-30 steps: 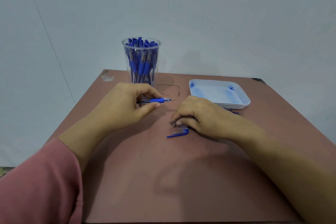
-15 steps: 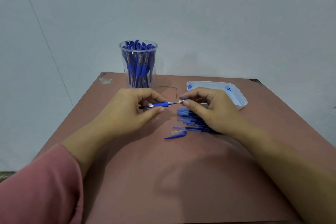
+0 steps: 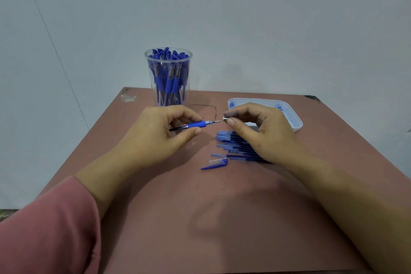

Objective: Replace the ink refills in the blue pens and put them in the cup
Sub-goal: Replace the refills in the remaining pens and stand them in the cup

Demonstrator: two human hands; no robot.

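Note:
My left hand (image 3: 155, 133) grips a blue pen (image 3: 195, 124) level above the table, its refill point bared and aimed right. Just off that point, my right hand (image 3: 262, 131) pinches the pen's small metal tip cone (image 3: 225, 119) between thumb and forefinger, a short gap from the refill. Several blue refills (image 3: 235, 143) lie in a bunch on the table, partly under my right hand. A blue pen cap (image 3: 216, 163) lies in front of them. The clear cup (image 3: 168, 78), full of blue pens, stands at the back left.
A white tray (image 3: 297, 121) smeared with blue ink sits at the back right, partly behind my right hand. The brown table (image 3: 200, 218) ends close behind the cup and tray, against a pale wall. My pink sleeve (image 3: 44, 233) fills the lower left.
My right hand rose from the table near the cap to the pen's point, uncovering the refills. The metal tip cone now sits slightly off the refill point. My left hand held the pen steady.

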